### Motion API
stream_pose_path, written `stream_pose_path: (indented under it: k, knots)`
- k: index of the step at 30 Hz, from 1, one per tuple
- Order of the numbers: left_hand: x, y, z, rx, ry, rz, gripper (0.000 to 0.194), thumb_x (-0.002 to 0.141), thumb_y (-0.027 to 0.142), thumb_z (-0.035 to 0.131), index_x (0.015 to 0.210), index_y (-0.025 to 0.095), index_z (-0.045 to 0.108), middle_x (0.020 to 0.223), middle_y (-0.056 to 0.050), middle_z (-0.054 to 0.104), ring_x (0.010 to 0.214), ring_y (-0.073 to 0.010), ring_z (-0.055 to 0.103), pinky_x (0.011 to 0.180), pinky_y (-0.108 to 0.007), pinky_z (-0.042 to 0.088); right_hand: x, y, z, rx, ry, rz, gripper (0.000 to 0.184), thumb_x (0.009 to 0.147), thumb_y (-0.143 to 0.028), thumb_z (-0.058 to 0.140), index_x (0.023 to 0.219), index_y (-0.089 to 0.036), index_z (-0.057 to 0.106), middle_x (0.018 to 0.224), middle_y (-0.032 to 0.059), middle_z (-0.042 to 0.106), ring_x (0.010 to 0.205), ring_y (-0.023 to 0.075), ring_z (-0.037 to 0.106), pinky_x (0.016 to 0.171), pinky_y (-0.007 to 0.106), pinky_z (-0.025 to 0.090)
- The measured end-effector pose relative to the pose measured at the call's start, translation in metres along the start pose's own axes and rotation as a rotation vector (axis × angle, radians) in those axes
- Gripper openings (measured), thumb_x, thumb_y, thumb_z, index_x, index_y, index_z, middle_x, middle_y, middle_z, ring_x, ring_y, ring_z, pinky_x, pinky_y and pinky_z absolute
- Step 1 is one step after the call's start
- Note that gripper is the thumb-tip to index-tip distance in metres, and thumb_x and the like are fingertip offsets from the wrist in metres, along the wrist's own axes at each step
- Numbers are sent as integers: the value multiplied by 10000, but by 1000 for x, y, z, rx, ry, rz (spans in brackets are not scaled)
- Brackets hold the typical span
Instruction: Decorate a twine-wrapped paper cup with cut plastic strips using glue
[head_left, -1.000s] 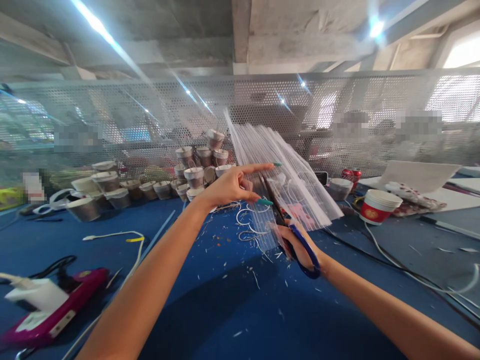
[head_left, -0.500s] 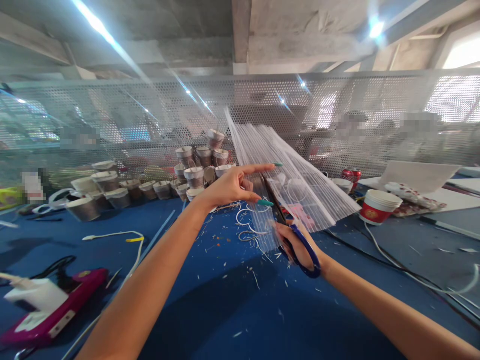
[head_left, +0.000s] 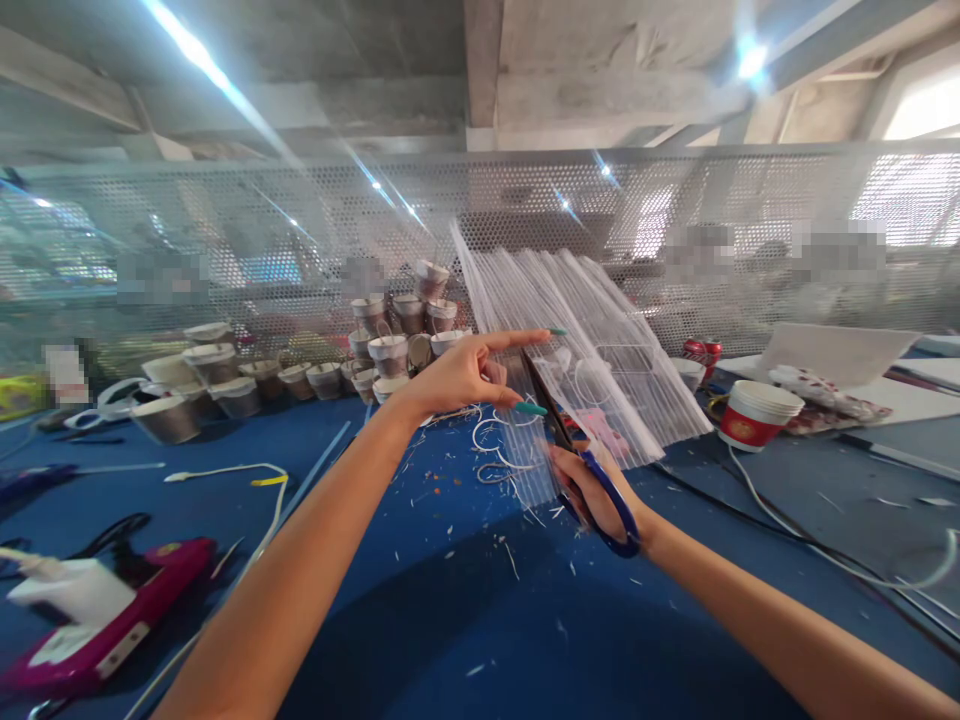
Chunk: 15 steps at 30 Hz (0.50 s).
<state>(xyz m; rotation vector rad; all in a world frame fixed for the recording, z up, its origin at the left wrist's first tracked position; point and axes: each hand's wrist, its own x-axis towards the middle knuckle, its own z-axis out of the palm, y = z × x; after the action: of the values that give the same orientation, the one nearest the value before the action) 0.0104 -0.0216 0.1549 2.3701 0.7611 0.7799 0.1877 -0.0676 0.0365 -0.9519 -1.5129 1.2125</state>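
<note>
My right hand [head_left: 589, 490] grips dark-bladed scissors [head_left: 553, 405] by their blue handle loops. The blades point up and away, into a clear pleated plastic sheet [head_left: 555, 290] that hangs slanted over the table. My left hand [head_left: 476, 370] is closed on the sheet's left side, its other fingers curled, index finger and thumb stretched along the plastic on either side of the blade tips. Right of the blades the sheet fans out wide; a narrow strip [head_left: 532, 470] hangs down to their left. Where exactly the blades meet the plastic is hard to make out.
Small grey pots [head_left: 388, 352] stand stacked behind my left hand. A magenta power strip [head_left: 112, 620] lies front left, a red-and-white paper cup [head_left: 757, 415] at right. Cables and plastic scraps lie on the blue table [head_left: 450, 640]. A perforated metal screen [head_left: 315, 220] rises behind.
The right part of the plastic sheet swayed outward to the right and its folds shifted. Both hands and the scissors have barely moved. A dark blue object with a thin pale rod has appeared at far left.
</note>
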Motion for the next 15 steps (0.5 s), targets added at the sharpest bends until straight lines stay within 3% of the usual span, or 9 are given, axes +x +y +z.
stream_pose_path:
  k: [3, 5, 7, 10, 12, 15]
  knots:
    - [0, 0, 0, -5, 2, -5, 678, 649, 173, 668, 1275, 214, 412, 439, 74, 486, 379, -39, 336, 379, -171, 281, 0, -1, 0, 6, 2, -9, 493, 742, -589, 484, 470, -204, 340, 329, -73, 310, 249, 37, 275, 253, 188, 210]
    - [0, 0, 0, -14, 2, -3, 678, 644, 174, 673, 1270, 220, 418, 563, 36, 589, 389, -30, 349, 384, -168, 303, 0, -1, 1, 16, 3, -5, 491, 741, -593, 483, 475, -206, 341, 329, -74, 310, 246, 36, 269, 247, 188, 206]
    - [0, 1, 0, -52, -8, 8, 721, 631, 173, 683, 1285, 249, 388, 877, -45, 659, 439, -26, 420, 419, -170, 363, 0, 0, 1, 20, 5, 2, 480, 739, -588, 492, 484, -208, 347, 333, -77, 310, 244, 36, 269, 246, 187, 204]
    - [1, 1, 0, -141, -10, 15, 814, 631, 191, 689, 1325, 321, 282, 1263, -120, 488, 546, -43, 536, 502, -194, 449, 0, 2, 0, 26, -6, 23, 476, 728, -592, 504, 487, -212, 349, 334, -82, 291, 244, 39, 270, 245, 185, 200]
    - [2, -1, -1, -178, 26, 1, 774, 667, 232, 668, 1326, 323, 274, 1305, -127, 448, 591, -64, 579, 536, -206, 474, 0, 4, 0, 25, -13, 30, 486, 724, -606, 496, 481, -214, 343, 333, -83, 276, 245, 39, 267, 245, 185, 203]
    - [4, -5, -3, -140, 137, -36, 549, 730, 317, 611, 1241, 226, 431, 1201, -131, 542, 639, -107, 620, 544, -216, 485, 0, 4, 0, -14, 0, 27, 485, 724, -605, 496, 480, -215, 342, 328, -81, 279, 247, 43, 264, 243, 195, 205]
